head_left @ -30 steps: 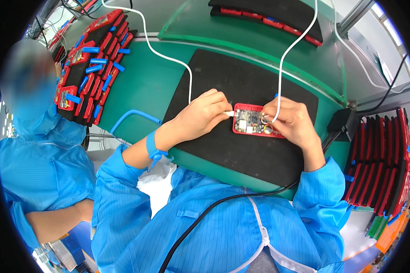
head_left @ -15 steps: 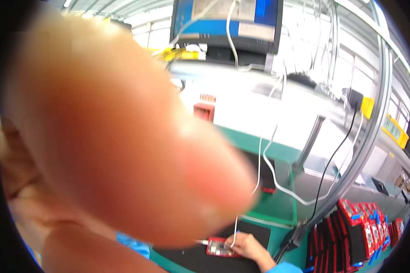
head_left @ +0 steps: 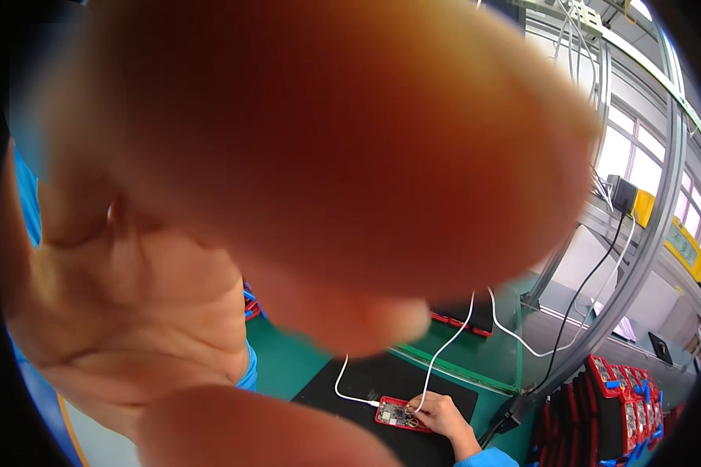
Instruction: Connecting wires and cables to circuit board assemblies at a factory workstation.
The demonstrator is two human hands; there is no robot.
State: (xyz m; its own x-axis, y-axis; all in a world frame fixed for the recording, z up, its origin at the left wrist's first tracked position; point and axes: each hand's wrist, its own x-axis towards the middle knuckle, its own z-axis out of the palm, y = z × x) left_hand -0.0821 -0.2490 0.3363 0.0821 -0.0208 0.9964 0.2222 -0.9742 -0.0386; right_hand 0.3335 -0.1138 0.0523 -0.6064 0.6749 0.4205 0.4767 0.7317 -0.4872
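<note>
Green workbench [head_left: 288, 366] with a black mat [head_left: 366, 381] on it, grey metal frame posts [head_left: 646, 249] rising at right with black cable [head_left: 584, 303] hanging along them. Red parts with blue clips stacked in a tray [head_left: 623, 405] at lower right. Yellow box [head_left: 681, 245] on the frame, bright windows [head_left: 631, 156] behind.

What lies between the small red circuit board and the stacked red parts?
Head view: the right hand beside the small red circuit board, then a black adapter block with its cable.

Board [head_left: 398, 413] on mat [head_left: 366, 381]; trays [head_left: 623, 409] right of mat.
</note>
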